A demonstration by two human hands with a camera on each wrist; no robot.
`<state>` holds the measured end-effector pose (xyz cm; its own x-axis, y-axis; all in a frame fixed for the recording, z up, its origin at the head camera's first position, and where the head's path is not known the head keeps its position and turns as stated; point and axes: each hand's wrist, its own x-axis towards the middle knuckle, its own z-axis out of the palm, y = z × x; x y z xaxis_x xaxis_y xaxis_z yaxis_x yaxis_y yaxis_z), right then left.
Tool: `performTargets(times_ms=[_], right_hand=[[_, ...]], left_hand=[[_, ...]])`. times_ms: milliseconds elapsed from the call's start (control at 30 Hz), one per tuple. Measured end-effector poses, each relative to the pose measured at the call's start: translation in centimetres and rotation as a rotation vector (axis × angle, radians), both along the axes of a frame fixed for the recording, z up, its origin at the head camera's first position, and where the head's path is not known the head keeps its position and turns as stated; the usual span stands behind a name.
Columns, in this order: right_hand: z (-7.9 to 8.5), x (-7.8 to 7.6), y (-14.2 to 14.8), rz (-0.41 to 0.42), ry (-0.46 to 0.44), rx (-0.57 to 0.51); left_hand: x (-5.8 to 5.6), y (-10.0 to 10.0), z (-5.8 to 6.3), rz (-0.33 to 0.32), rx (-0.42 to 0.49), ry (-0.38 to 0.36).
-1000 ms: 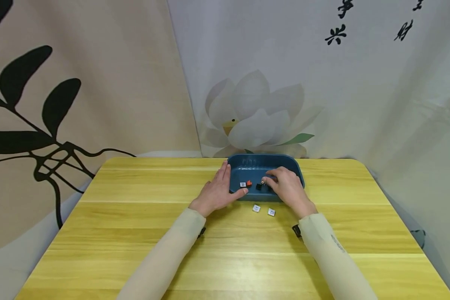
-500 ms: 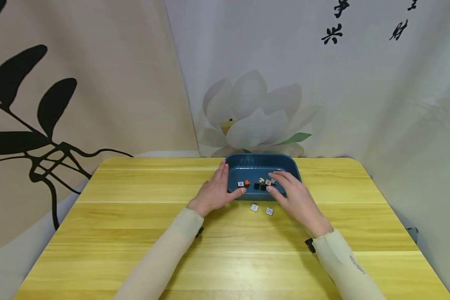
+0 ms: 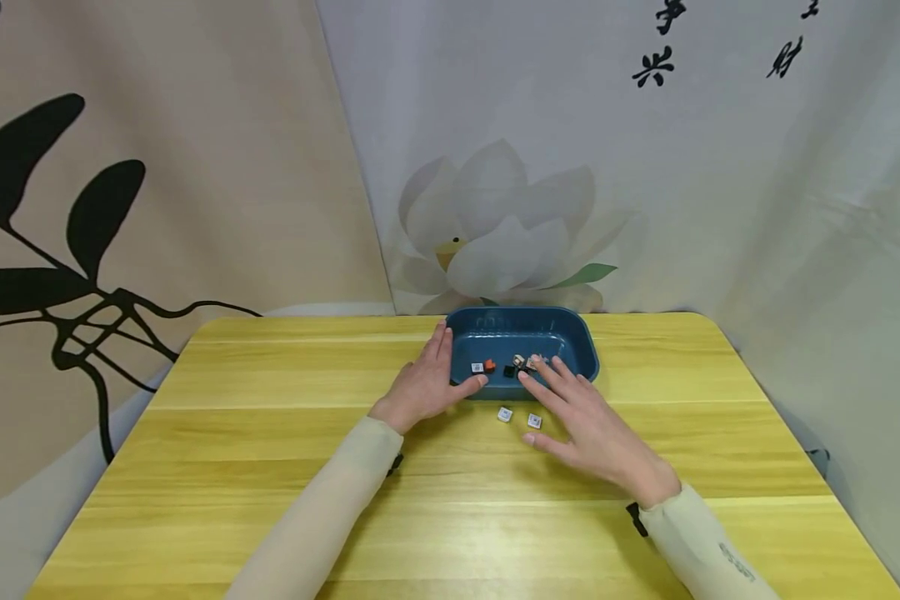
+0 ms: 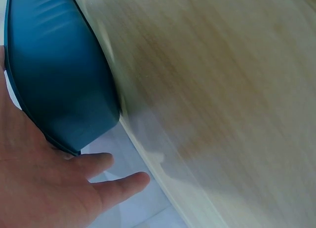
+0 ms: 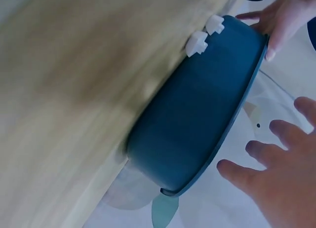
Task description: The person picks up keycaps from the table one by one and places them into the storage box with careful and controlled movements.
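A dark blue rectangular tray [image 3: 510, 340] stands near the table's back edge. My left hand [image 3: 423, 385] rests against its left front corner, fingers straight along the side and thumb on the front rim. My right hand [image 3: 588, 425] hovers over the tray's front right part, its fingers spread and holding nothing. Inside the tray lie a small white printed block [image 3: 477, 367], an orange piece [image 3: 490, 365], a black piece [image 3: 509, 372] and several beige pieces [image 3: 519, 361], partly hidden by right fingertips. In front sit two small white blocks [image 3: 505, 414] [image 3: 535, 421] with printed tops.
The wooden table [image 3: 270, 450] spreads toward me and to both sides. Behind it hangs a pale curtain [image 3: 690, 208] with a flower print and dark characters. In the right wrist view, the two blocks stand close to the tray's outer wall.
My right hand has let go of a small piece in the tray, spread its fingers and drawn back toward me. My left hand stays at the tray; the head view has shifted slightly.
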<state>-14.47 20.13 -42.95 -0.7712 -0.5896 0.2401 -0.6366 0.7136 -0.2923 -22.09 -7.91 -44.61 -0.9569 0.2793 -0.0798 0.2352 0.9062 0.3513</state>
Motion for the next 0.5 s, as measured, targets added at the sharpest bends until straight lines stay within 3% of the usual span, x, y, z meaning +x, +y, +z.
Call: performTargets(times_ms=[333, 500], right_hand=[[-0.7, 1.1, -0.3, 0.059, 0.006, 0.018], [-0.9, 1.3, -0.5, 0.118, 0.05, 0.027]], left_hand=[[-0.1, 0.0, -0.2, 0.01, 0.003, 0.001], [0.0, 0.0, -0.1, 0.012, 0.005, 0.002]])
